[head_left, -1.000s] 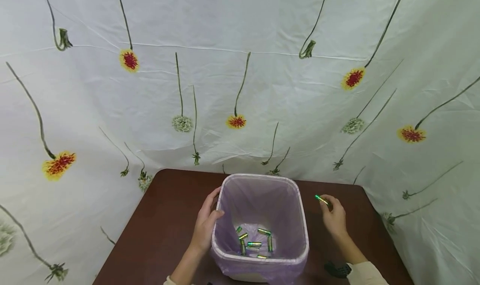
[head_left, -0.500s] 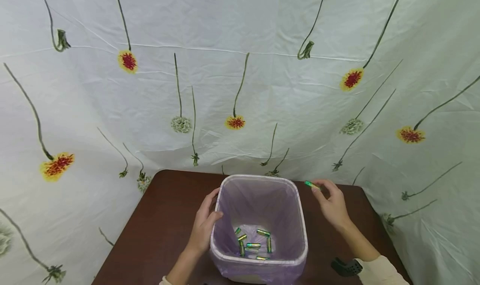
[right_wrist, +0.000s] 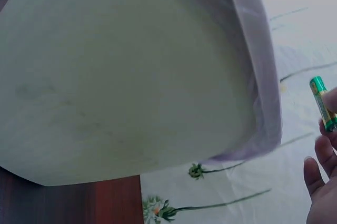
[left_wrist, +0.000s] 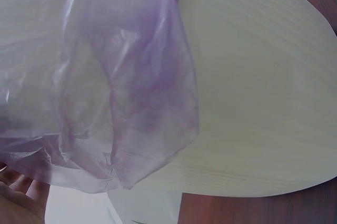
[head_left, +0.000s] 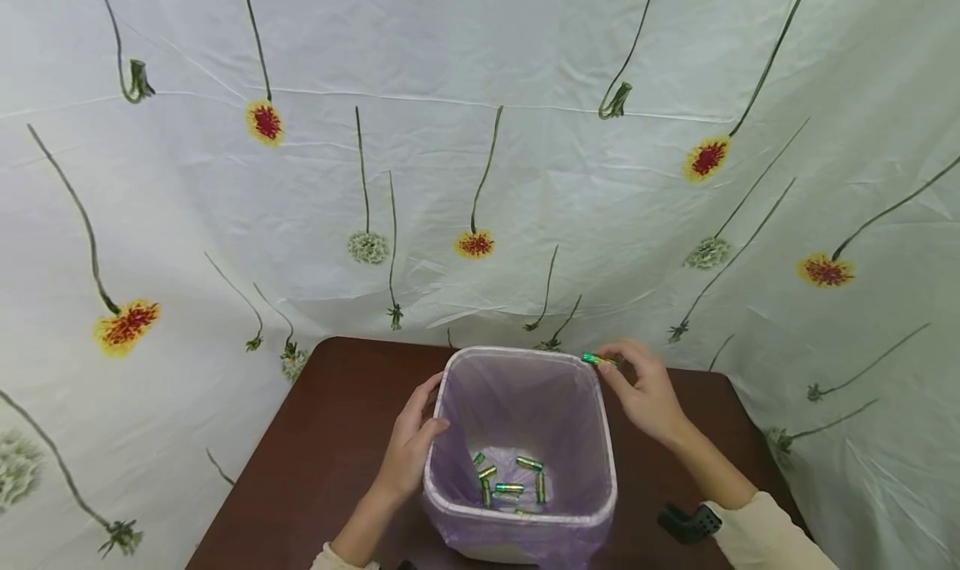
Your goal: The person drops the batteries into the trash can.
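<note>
A pale bin (left_wrist: 263, 87) lined with a translucent purple bag (head_left: 525, 532) stands on the dark brown table. My left hand (head_left: 411, 445) grips the bin's left rim, thumb over the edge; in the left wrist view only its fingers (left_wrist: 37, 192) show beside the bag. My right hand (head_left: 647, 393) pinches a green and gold battery (head_left: 597, 359) at the bin's far right corner, level with the rim. The right wrist view shows this battery (right_wrist: 323, 103) between thumb and fingers. Several similar batteries (head_left: 509, 487) lie scattered on the bin's bottom.
The brown table (head_left: 337, 403) runs back to a white cloth (head_left: 435, 178) with printed flowers, hung behind and on both sides. A black curved object (head_left: 688, 523) sits at the right wrist by the cream sleeve (head_left: 757, 537).
My right hand has carried the battery leftward and away from me, from beside the bin up to its far right corner. The left hand stays on the rim.
</note>
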Tool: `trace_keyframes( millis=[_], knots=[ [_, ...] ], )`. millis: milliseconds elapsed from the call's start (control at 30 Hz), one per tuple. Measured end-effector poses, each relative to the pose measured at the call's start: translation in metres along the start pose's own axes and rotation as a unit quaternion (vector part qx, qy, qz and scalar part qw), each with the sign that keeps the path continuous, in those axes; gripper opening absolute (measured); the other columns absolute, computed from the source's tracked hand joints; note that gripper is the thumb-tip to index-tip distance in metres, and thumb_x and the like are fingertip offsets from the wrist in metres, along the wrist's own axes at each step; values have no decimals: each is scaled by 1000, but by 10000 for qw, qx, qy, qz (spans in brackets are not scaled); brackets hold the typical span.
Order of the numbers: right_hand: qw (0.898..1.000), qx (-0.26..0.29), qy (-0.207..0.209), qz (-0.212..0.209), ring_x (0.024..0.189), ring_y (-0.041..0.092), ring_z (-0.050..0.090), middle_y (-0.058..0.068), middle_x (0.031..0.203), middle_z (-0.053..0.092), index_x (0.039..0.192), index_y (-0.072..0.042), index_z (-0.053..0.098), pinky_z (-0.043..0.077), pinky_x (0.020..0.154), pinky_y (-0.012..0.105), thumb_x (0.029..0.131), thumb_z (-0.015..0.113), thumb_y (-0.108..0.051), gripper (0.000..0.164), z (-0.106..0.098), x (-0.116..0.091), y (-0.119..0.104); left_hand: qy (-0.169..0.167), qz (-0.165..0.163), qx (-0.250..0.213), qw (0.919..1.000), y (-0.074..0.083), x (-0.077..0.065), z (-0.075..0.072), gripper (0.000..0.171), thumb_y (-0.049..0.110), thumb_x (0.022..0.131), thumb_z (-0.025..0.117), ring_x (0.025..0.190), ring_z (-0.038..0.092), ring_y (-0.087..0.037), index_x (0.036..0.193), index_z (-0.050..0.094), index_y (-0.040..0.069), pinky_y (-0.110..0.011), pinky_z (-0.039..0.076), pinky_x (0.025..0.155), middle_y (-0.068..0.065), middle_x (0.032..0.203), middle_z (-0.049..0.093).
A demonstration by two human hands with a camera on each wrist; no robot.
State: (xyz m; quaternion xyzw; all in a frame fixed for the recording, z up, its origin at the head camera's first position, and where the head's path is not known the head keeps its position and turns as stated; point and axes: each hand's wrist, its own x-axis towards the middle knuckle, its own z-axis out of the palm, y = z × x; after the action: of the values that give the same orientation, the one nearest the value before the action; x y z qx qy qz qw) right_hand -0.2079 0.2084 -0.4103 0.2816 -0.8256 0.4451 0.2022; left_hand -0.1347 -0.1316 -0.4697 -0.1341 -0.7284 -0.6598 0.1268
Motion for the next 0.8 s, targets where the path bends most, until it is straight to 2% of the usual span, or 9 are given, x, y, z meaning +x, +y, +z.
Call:
trace_keyframes(
  millis=[200,367,567,667,800],
  knots=[
    [9982,-39,-488,-333,91,15,55,-2,106,65,111,-10,71,46,78,36,96,68,1,18,6,13,-12,-91,59,90,9999,1,4,-1,62,-8,92,51,129,52,-42,153,43,-3,-28,52,92,-23,148,49],
    [9955,238,-706,-593,89,15,59,-2,104,65,110,-10,72,53,76,35,96,68,3,20,13,24,-20,-161,98,274,9994,2,4,-4,62,-9,92,52,133,50,-40,153,42,-3,-28,50,96,-22,151,47],
    [9901,355,-1042,-871,89,15,58,-2,106,66,110,-10,72,51,73,33,97,67,2,19,24,30,-28,-75,211,487,9986,2,-2,-8,62,-9,91,53,131,51,-39,152,45,-2,-27,49,97,-20,149,49],
    [9888,384,-1069,-969,97,17,60,-2,109,66,112,-9,71,52,81,37,97,66,1,18,27,31,-30,-76,290,507,9983,3,-2,-9,62,-10,90,53,131,52,-39,151,45,-2,-25,48,97,-20,149,49],
    [9891,445,-791,-1162,103,24,60,3,115,65,118,-9,70,50,84,45,95,66,0,25,25,31,-31,-129,388,515,9978,3,1,-9,63,-10,89,53,130,52,-40,151,46,-2,-24,47,98,-20,149,49]
  ],
)
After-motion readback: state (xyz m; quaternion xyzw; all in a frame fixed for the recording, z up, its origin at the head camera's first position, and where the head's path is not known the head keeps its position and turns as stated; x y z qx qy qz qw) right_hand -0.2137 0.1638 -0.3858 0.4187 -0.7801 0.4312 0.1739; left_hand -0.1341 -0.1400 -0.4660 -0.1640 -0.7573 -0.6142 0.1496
